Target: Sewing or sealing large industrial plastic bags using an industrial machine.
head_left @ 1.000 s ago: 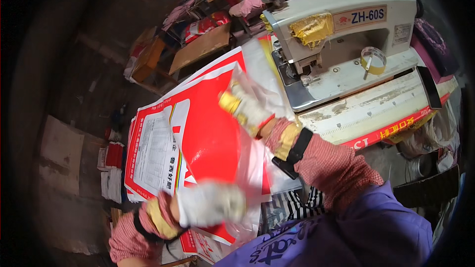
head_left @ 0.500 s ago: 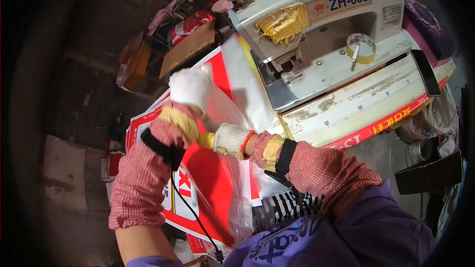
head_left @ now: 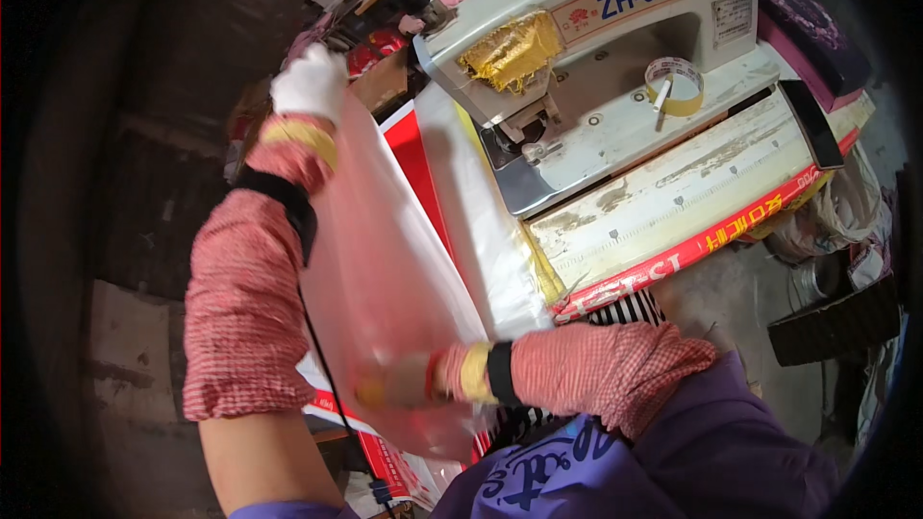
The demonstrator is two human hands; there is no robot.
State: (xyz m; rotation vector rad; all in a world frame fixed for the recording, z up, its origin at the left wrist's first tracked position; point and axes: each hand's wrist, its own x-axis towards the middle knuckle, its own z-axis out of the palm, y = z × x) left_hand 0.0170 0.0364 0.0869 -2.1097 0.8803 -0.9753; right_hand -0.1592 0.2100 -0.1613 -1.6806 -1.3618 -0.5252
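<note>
1. At a pale sewing machine (head_left: 615, 53), a worker's gloved left hand (head_left: 310, 85) holds up the far end of a translucent pinkish sheet (head_left: 370, 231); its grip appears closed on the edge, though the fingertips blur.
2. The gloved right hand (head_left: 399, 383) shows hazily at the sheet's lower part, apparently behind the film; whether its grip is open or closed cannot be told.
3. Good handling here seems to call for even, light tension between the 2 hands, with the right hand flat and low so the thin film neither creases nor tears.
4. A black cord (head_left: 332, 384) hangs from the left wrist beside the sheet; it is best held clear of the film.
5. The sheet stands left of the machine, over red-and-white printed material (head_left: 411, 159) and next to white sheeting (head_left: 476, 231), apart from the ruled table (head_left: 663, 197) at right.
6. Its long axis slants from upper left to lower right: 1 end points away from the worker, up at the left hand, the other toward the purple shirt (head_left: 615, 466). The upper end looks raised, the lower end slack.
</note>
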